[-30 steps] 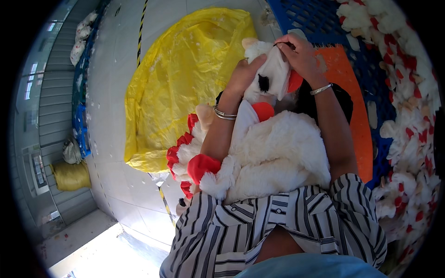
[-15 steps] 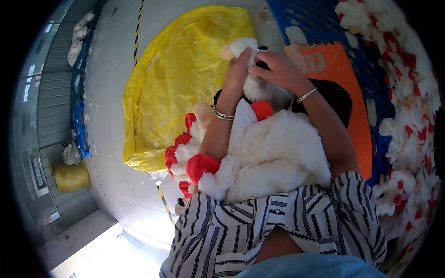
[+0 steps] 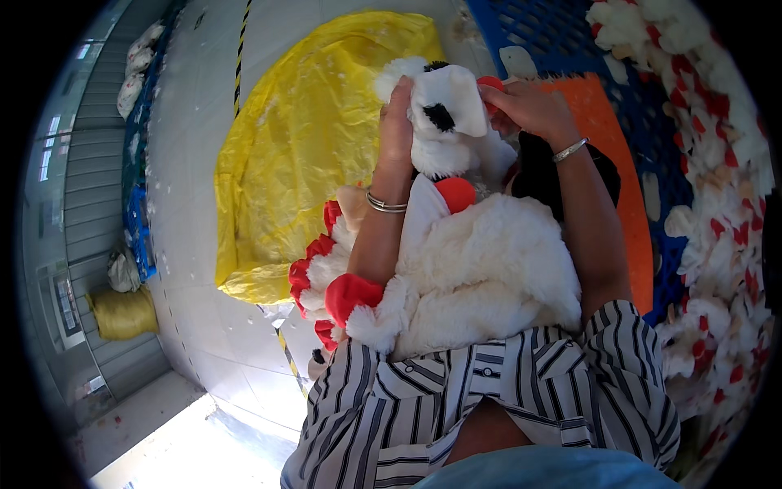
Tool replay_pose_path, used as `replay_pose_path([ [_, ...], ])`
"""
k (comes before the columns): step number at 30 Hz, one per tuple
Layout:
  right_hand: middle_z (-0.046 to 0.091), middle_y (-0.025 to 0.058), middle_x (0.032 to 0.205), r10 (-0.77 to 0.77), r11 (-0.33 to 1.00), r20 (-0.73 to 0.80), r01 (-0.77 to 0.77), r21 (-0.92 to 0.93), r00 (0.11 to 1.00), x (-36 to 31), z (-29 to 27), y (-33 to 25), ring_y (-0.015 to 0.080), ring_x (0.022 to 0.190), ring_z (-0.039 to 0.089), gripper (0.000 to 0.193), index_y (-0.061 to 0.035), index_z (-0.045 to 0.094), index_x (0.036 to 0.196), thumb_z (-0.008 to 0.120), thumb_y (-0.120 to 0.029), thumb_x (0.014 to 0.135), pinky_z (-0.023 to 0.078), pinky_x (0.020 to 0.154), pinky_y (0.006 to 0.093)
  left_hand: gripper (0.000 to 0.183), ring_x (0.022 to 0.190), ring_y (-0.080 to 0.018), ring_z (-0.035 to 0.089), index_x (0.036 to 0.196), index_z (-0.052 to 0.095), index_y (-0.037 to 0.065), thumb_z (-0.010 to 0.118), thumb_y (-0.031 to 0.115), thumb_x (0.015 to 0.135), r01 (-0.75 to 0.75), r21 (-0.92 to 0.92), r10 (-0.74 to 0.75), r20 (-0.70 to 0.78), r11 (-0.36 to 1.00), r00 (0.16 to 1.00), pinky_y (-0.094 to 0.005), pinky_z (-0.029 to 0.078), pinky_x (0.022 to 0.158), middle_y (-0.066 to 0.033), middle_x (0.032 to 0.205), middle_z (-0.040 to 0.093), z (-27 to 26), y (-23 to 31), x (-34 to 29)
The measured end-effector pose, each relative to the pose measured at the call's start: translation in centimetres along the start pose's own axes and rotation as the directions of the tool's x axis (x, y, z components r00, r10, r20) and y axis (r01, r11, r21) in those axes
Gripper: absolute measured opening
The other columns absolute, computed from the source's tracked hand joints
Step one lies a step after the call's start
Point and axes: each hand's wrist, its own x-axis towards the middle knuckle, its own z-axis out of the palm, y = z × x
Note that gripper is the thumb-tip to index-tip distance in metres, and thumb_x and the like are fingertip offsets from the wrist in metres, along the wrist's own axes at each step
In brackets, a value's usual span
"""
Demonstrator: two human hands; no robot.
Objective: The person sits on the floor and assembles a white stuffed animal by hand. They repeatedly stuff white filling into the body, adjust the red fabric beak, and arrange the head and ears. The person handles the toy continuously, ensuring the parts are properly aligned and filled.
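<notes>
Before me I hold up a white plush piece [image 3: 450,94] with black fuzzy patches, its smooth side partly showing. My left hand [image 3: 397,122] is closed along its left edge, thumb up. My right hand [image 3: 533,110] pinches at the right edge, where a red bit [image 3: 491,82] sticks out by the fingers. Across my lap lies a large white plush skin [image 3: 489,261]. A round red end [image 3: 454,194] lies at its upper edge, and another red end [image 3: 353,298] rests by my left forearm. Several more red-ended plush pieces [image 3: 301,277] are bunched beyond that forearm.
On the floor at the left spreads a yellow plastic sheet or bag [image 3: 285,163]. An orange sheet [image 3: 599,102] lies on a blue slatted pallet [image 3: 533,33] at the right. A heap of white and red plush pieces [image 3: 717,196] runs along the far right. Yellow bundle [image 3: 124,312] stands far left.
The plush piece has been turned and spread, so its white face with black patches now shows. My right hand has moved to the right, away from my left, and a red bit has appeared beside it.
</notes>
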Motion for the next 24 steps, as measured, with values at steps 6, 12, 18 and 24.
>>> replay_pose_path([
  [6, 0.068, 0.0075, 0.09, -0.403, 0.639, -0.428, 0.583, 0.501, 0.809, 2.1, -4.1, 4.1, 0.01, 0.084, 0.064, 0.044, -0.0013, 0.065, 0.098, 0.052, -0.043, 0.099, 0.049, 0.075, 0.025, 0.052, 0.054, -0.0097, 0.053, 0.106, 0.062, -0.003, 0.075, 0.043, 0.083, -0.068, 0.931, -0.325, 0.193, 0.359, 0.926, -0.0281, 0.043, 0.051, -0.0045, 0.07, 0.062, 2.7, -0.1, -1.2],
  [12, 0.07, 0.0074, 0.108, -0.554, 0.791, -0.304, 0.604, 0.096, 0.775, 1.8, -3.0, 1.9, 0.0215, 0.101, 0.063, 0.049, -0.0078, 0.066, 0.12, 0.06, -0.047, 0.091, 0.047, 0.089, 0.0353, 0.043, 0.083, -0.0141, 0.064, 0.11, 0.066, 0.001, 0.068, 0.04, 0.091, -0.08, 0.592, -0.024, 0.165, 0.802, 0.986, -0.0289, 0.05, 0.072, -0.0066, 0.093, 0.068, 2.5, 0.3, -0.4],
  [18, 0.07, 0.0156, 0.107, -0.198, 0.964, -0.011, 0.193, -0.182, 0.98, 3.4, -2.1, 2.8, 0.0257, 0.094, 0.067, 0.054, 0.0015, 0.066, 0.115, 0.063, -0.045, 0.087, 0.05, 0.085, 0.0355, 0.062, 0.123, -0.0252, 0.052, 0.138, 0.043, 0.002, 0.054, 0.047, 0.097, -0.167, -0.003, 0.165, 0.173, 0.986, 0.971, -0.0397, 0.041, 0.105, -0.0117, 0.133, 0.054, 1.4, 1.2, 1.5],
  [24, 0.071, 0.0143, 0.098, -0.115, 0.916, -0.323, 0.226, 0.331, 0.939, 4.7, -1.8, 3.1, 0.0191, 0.086, 0.069, 0.052, 0.0068, 0.065, 0.111, 0.065, -0.041, 0.09, 0.055, 0.071, 0.0302, 0.067, 0.118, -0.0202, 0.054, 0.141, 0.038, 0.002, 0.064, 0.041, 0.093, -0.069, 0.437, -0.051, 0.258, 0.897, 0.965, -0.0352, 0.045, 0.099, -0.0101, 0.132, 0.054, 1.1, -2.3, 0.7],
])
